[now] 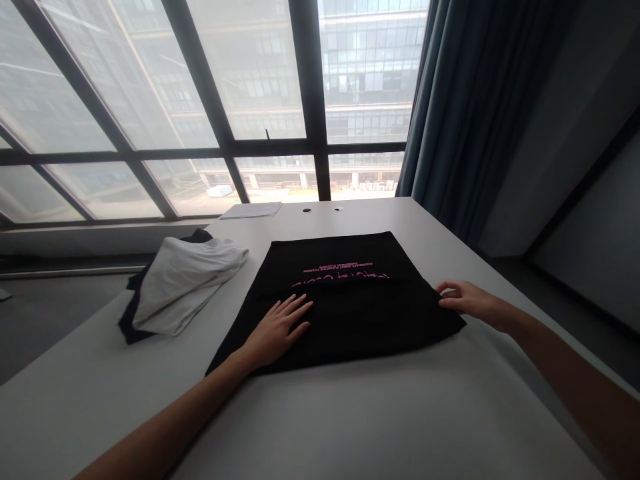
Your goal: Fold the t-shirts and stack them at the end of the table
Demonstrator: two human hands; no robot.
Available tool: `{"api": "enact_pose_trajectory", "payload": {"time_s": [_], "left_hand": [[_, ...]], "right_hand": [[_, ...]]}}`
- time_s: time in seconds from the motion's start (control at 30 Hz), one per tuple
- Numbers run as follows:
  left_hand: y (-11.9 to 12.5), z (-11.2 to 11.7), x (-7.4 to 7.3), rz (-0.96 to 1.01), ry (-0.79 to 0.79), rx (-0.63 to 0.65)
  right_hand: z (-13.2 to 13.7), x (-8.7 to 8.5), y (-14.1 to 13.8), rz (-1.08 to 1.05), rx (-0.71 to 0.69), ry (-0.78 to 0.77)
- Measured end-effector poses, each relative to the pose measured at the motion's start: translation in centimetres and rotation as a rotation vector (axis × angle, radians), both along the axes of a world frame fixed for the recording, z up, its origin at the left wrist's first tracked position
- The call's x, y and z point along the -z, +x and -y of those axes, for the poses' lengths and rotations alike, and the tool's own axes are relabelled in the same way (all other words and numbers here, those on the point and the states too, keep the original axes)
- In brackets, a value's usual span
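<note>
A black T-shirt [350, 320] lies on the white table in front of me, laid out as a rough four-sided shape with no sleeves showing. Pink lettering runs across it, upside down from where I look, and a crease cuts through the larger letters. My left hand [277, 330] rests flat on the shirt's left part, fingers spread. At the shirt's right edge, my right hand [463, 298] pinches the fabric between thumb and fingers. Below that grip, the near right corner sticks out to a point.
Grey-white and dark clothes [190, 273] are heaped at the table's left edge. Papers [251, 210] and two small round fittings [307, 211] lie at the far end of the white table [350, 427]. Beyond are windows [270, 73] and a blue curtain [465, 120].
</note>
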State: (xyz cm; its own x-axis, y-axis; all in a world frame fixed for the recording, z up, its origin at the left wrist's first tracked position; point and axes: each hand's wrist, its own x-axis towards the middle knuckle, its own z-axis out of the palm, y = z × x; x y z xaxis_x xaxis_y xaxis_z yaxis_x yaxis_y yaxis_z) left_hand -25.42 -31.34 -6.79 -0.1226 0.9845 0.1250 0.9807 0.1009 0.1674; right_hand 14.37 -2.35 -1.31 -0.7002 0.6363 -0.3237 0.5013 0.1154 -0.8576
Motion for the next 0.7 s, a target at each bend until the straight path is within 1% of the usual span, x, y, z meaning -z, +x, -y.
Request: {"api": "enact_pose_trajectory", "payload": {"time_s": [0.23,0.33,0.5,0.63,0.7], "left_hand": [[-0.1,0.0,0.1,0.000,-0.007,-0.002],[0.0,0.0,0.0,0.000,-0.013,-0.001],[0.1,0.0,-0.1,-0.001,-0.020,-0.011],[0.1,0.0,-0.1,-0.005,-0.015,-0.003],[0.1,0.0,-0.2,-0.013,-0.028,-0.008]], "right_hand": [[0.4,-0.1,0.2,0.121,-0.024,0.028],[0.2,0.3,0.3,0.127,-0.027,0.011],[-0.3,1.4,0.3,0.155,0.039,0.052],[-0.4,1.8,0.0,0.122,0.057,0.005],[-0.3,2.0,0.0,0.110,0.041,0.049]]}}
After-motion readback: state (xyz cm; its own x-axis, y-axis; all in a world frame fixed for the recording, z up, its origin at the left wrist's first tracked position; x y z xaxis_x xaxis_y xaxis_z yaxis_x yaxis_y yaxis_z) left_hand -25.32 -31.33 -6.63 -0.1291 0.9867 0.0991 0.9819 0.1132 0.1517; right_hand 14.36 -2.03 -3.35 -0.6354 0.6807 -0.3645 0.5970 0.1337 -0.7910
